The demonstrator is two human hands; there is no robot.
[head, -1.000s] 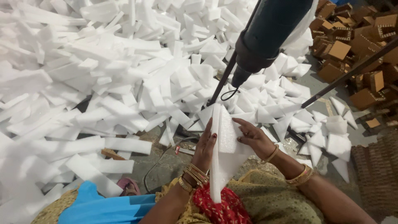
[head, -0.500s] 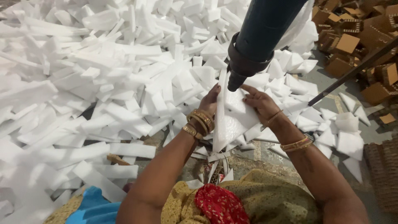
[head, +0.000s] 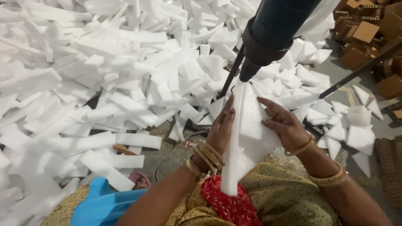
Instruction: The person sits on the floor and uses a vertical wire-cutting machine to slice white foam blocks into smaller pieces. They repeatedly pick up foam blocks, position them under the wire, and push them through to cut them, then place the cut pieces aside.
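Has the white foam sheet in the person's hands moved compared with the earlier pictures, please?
Yes. The white foam sheet has moved up towards the dark machine head; its top edge now reaches the tip.

Dark machine head (head: 276, 33) close above the hands, foam strips (head: 104, 83) heaped left — bare floor (head: 176, 155) between

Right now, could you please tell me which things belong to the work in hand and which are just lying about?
In hand: white foam sheet, left hand, right hand, dark tool.
Lying about: foam strips, brown cardboard pieces, blue cloth.
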